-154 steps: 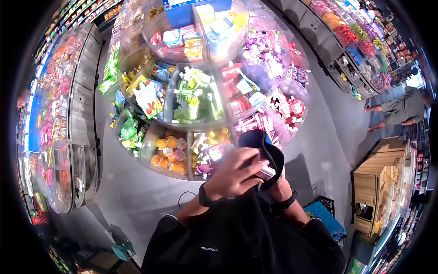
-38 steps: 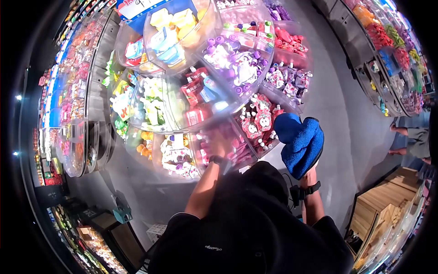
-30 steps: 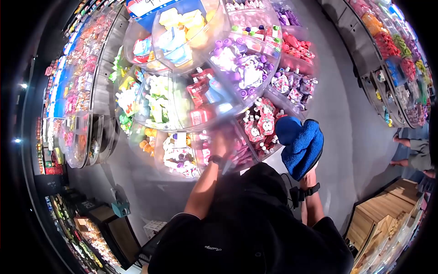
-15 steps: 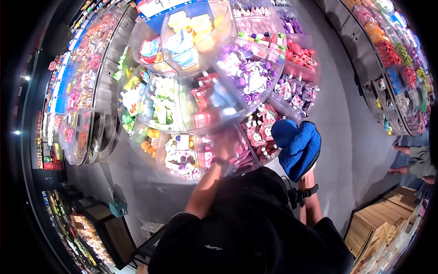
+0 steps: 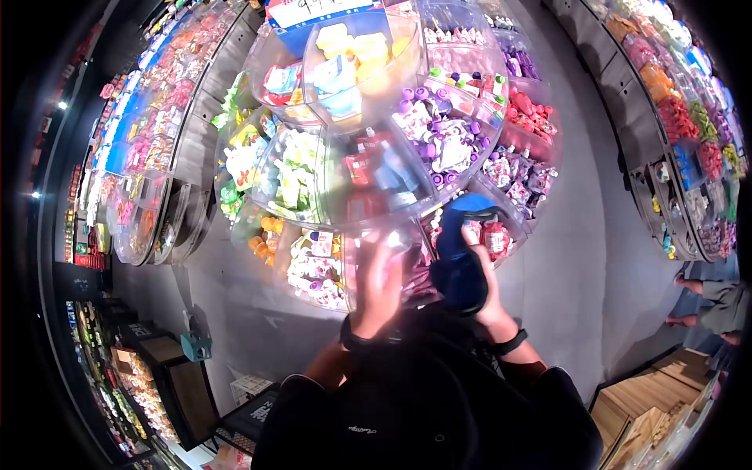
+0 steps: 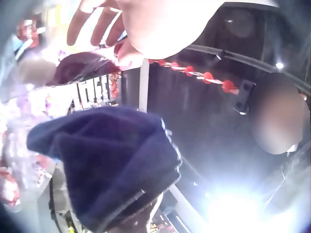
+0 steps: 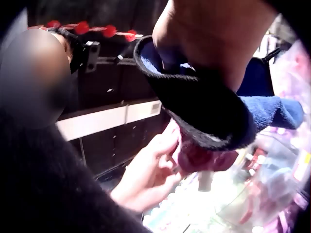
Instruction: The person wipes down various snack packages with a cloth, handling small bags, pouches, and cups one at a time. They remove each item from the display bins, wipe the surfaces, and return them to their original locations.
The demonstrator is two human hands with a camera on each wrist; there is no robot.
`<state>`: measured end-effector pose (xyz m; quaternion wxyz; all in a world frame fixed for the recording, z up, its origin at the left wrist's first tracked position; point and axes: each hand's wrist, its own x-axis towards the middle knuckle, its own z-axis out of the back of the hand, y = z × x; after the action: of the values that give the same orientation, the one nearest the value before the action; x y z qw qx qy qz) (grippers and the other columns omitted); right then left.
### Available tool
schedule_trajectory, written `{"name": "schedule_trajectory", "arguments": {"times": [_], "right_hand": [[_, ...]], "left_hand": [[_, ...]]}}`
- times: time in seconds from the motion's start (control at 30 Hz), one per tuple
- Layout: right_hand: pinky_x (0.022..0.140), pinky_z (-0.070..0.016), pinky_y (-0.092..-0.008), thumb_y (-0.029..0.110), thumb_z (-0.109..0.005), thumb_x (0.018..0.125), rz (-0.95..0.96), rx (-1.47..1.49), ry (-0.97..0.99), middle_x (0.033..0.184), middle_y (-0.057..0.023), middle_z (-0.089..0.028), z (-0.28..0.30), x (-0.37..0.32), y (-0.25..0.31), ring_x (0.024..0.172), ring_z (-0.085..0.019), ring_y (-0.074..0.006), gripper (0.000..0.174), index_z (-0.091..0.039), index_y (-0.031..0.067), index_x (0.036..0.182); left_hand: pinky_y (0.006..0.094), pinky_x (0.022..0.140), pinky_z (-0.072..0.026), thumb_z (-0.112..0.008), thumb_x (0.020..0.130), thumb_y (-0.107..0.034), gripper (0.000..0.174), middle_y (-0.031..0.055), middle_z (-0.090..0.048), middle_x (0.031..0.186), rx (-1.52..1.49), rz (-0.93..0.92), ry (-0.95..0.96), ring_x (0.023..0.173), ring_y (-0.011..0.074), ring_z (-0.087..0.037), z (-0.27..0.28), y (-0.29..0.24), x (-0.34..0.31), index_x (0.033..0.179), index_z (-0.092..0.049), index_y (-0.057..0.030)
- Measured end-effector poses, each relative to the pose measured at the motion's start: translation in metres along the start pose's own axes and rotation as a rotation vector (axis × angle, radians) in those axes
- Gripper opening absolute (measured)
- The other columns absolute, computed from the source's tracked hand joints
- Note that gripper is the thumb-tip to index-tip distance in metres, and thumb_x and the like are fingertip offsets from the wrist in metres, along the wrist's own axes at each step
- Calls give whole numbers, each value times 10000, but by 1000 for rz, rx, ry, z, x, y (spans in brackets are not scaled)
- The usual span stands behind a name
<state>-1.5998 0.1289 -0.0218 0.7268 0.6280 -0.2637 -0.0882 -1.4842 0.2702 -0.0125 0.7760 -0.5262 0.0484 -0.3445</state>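
In the head view my left hand (image 5: 377, 286) is blurred, in front of the lower bins. The right wrist view shows that left hand (image 7: 148, 177) pinching a dark pink spouted pouch (image 7: 204, 158), just beside a blue fleecy cloth bag (image 7: 277, 110) with black trim. My right hand (image 7: 214, 39) grips the bag at its rim, fingers partly inside the mouth. The head view has the bag (image 5: 462, 262) upright in my right hand (image 5: 492, 294). In the left wrist view, the left hand (image 6: 160, 26) holds the pouch (image 6: 85, 67) above the bag (image 6: 116, 160).
A round tiered display of clear bins (image 5: 345, 223) with colourful pouches stands ahead. Candy shelves line the left (image 5: 141, 180) and right (image 5: 674, 117). Wooden stepped units (image 5: 658, 392) are at lower right, a dark crate stand (image 5: 184, 384) at lower left. Another person's legs (image 5: 697, 301) show at far right.
My left hand has come back out of the lower bin, with a pouch in it. The right hand has brought the bag leftward and turned it, close to the left hand.
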Motion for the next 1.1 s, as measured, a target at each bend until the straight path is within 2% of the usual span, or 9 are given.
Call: {"name": "schedule_trajectory", "arguments": {"times": [0.03,0.1,0.27,0.3,0.4,0.6,0.87,0.97,1.1], "right_hand": [[928,-403,-344,-55,-585,807,-45,319,-43,1369,-186,-390,-14,-10,-15,1148,-465,-269,378,-452,46,1146],[1047,-325,-409,-32,-564,848,95,72,-40,1456,-256,-285,-38,0,-13,1306,-370,-361,366,-402,66,1161],[977,-386,-416,25,-636,810,88,173,-131,1283,-229,-424,-42,9,3,1161,-470,-321,701,-227,39,1379],[957,-397,-402,76,-667,781,124,85,-114,1237,-205,-479,-35,16,4,1136,-481,-288,734,-271,-3,1393],[905,-435,-342,136,-676,774,-62,-14,77,1147,-125,-555,-20,29,23,1034,-545,-221,517,-498,-23,1233],[648,-490,-240,57,-581,876,-122,290,-57,869,-42,-626,-20,2,-8,730,-603,-105,231,-530,-3,1093],[687,-462,-231,67,-507,926,-120,269,-365,890,-18,-602,-22,-5,-9,793,-552,-75,206,-530,-15,1113],[705,-463,-239,23,-503,892,-91,232,-295,921,-31,-606,-14,-7,-12,803,-559,-88,308,-522,-18,1197],[1020,-410,-331,121,-518,954,-150,426,-266,1325,-117,-528,-4,-18,-32,1175,-540,-207,427,-442,-41,1341]], "left_hand": [[236,803,-463,-540,880,36,172,145,-536,1220,98,-132,7,984,166,-577,0,-27,11,1051,-519,40],[229,747,-472,-512,903,24,145,96,-585,1130,-187,71,26,899,107,-576,-9,-41,1,1048,-522,40],[211,551,-333,-631,876,-28,180,6,-507,781,-215,-5,-135,646,40,-398,-20,-33,-17,821,-460,-26],[264,533,-394,-649,867,-60,148,69,-562,663,-233,25,-135,563,113,-486,-18,-42,-20,832,-520,4],[241,536,-378,-648,889,-85,179,20,-536,716,-373,56,-164,612,74,-467,-21,-31,-20,807,-498,-31],[195,672,-426,-594,914,-62,212,28,-577,919,-466,174,68,780,54,-521,6,-25,4,1086,-480,-14],[326,909,-464,-784,727,16,832,158,-450,1284,-185,-35,306,1135,223,-516,-5,-10,-25,1358,-244,-33],[296,881,-472,-705,793,36,536,114,-553,1151,-489,236,282,1046,167,-562,0,-2,-26,1249,-425,-4],[273,829,-482,-611,840,39,349,92,-605,1053,-756,461,233,957,155,-606,9,-17,-18,1169,-501,5]]}}
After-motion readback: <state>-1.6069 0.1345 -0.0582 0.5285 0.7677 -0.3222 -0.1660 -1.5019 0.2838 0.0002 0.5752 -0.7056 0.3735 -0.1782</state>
